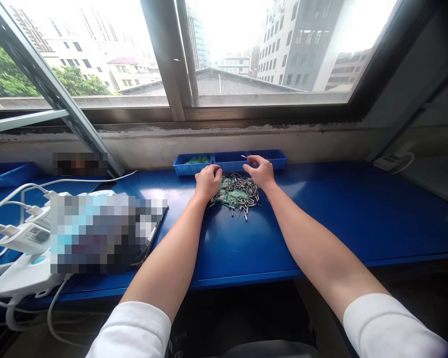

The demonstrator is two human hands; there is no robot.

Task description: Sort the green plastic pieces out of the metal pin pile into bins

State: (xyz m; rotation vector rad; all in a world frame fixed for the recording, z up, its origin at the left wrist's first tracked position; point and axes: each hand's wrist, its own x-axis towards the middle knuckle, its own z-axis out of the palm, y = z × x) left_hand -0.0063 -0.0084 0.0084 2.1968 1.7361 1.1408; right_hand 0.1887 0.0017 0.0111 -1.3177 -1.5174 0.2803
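Observation:
A loose pile of small metal pins point(251, 188), mixed with crumpled green pieces that look like plastic point(234, 198), lies on the blue tabletop. My left hand point(207, 182) is at the pile's left edge, fingers curled together; whatever they may pinch is hidden. Above the pile's right side, my right hand point(262, 173) pinches a thin, pale pin point(244, 156) between thumb and forefinger. That pin points left, in front of the long blue bin point(229, 166). More green pieces point(198, 160) lie in the bin's left compartment.
The blue table point(328, 209) runs below a window. At left are a white power strip point(20, 278) with plugged-in chargers and cables, and a blurred-out object point(97, 233). Another blue tray point(11, 174) stands at far left, near a slanted metal frame point(82, 124).

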